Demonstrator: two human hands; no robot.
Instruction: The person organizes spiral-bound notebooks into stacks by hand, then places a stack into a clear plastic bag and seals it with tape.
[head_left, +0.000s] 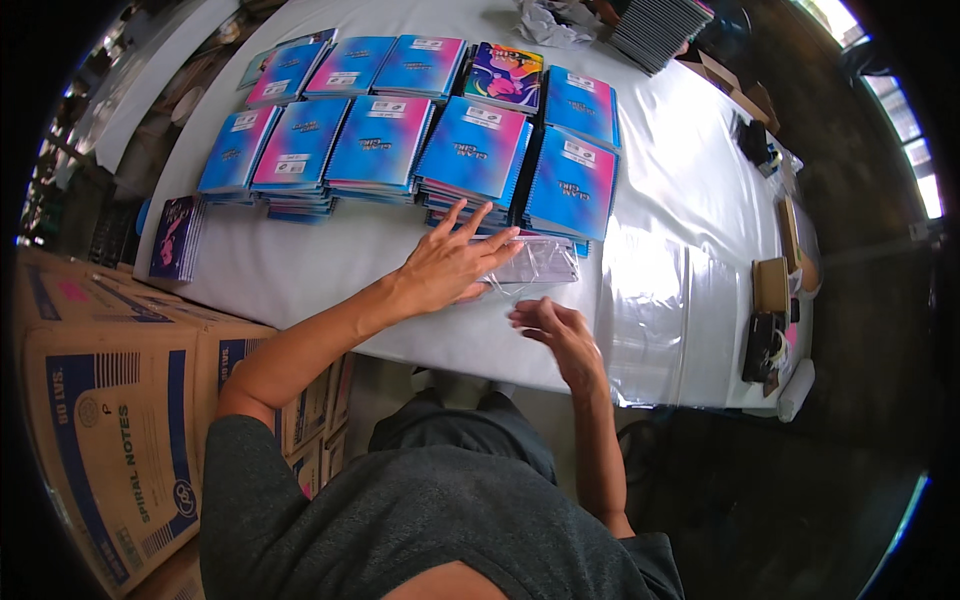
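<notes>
l hand spread, fingers at clear-wrapped pack, prob. steadying it; r hand half-curled nr loose film, can't tell if gripping. pack's on table nr side, by notebook stacks, prob. for easy reach.

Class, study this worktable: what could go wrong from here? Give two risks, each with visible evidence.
The notebook stack just beyond the left hand has uneven edges, so a knock might shift it. The clear wrap near the right hand looks wrinkled and might snag or tear.
</notes>
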